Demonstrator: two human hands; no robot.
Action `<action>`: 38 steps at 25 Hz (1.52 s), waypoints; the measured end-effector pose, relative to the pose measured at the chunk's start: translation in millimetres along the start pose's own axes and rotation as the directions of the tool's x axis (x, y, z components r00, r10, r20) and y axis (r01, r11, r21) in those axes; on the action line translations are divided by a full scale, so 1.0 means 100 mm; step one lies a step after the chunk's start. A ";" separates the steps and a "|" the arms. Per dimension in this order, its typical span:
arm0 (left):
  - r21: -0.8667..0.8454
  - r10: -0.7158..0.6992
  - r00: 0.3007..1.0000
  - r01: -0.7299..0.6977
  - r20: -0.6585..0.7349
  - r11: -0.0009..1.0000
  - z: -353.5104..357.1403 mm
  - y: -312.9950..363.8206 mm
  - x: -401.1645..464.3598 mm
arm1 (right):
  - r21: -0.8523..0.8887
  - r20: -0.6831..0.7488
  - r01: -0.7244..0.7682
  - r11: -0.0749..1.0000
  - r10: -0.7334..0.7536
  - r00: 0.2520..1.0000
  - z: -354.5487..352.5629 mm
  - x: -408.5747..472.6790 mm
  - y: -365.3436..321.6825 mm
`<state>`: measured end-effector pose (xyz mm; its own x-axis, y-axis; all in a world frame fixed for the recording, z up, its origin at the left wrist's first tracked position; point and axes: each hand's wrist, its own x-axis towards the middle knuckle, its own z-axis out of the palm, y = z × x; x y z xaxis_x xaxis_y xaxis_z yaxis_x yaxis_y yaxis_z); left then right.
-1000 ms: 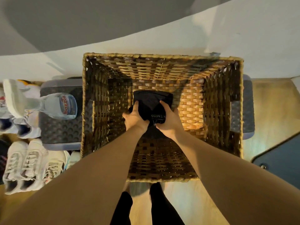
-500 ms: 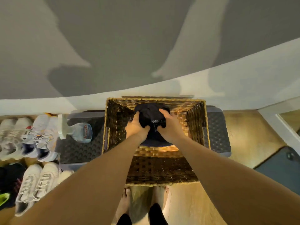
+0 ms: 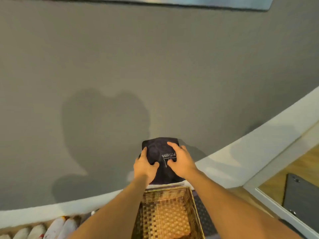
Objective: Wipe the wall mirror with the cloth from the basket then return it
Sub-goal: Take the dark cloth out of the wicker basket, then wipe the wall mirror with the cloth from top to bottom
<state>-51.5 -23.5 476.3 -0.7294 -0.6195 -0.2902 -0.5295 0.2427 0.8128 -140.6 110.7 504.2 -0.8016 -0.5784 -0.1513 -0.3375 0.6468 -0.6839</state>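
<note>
A folded black cloth with white lettering is held up in front of the grey wall, above the woven basket. My left hand grips its left side with the thumb on top. My right hand grips its right side, fingers spread over the lettering. The basket stands below on the floor with nothing visible inside. A strip of the wall mirror shows along the top edge of the view.
A white baseboard runs along the foot of the grey wall. Several white shoes line the floor at the lower left. A white-framed leaning mirror or door sits at the lower right, and a dark mat lies beside the basket.
Both hands have lifted the black cloth out of the basket and up in front of the wall. The view has tilted upward, so the basket now sits low in the frame.
</note>
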 end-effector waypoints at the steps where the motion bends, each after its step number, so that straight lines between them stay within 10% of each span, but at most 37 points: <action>1: 0.006 0.036 0.999 -0.036 -0.005 0.999 -0.14 0.20 -0.07 | -0.001 -0.024 0.027 1.000 -0.027 0.999 -0.18 -0.06 -0.17; 15: 0.033 0.648 0.742 -0.653 -0.172 0.757 -0.75 3.65 -1.80 | -0.138 -0.496 0.340 0.930 -0.362 0.790 -3.54 -1.64 -1.47; 38: -0.262 0.984 0.177 -0.949 0.010 0.174 2.06 7.44 -2.30 | -0.312 -0.882 -0.116 0.943 -0.241 0.406 -7.31 -2.44 0.21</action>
<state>-366.7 453.6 1044.1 -0.6546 0.1363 0.7436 0.7140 0.4345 0.5490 -312.9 628.9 1048.8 -0.6789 0.0476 0.7327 -0.3787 0.8322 -0.4050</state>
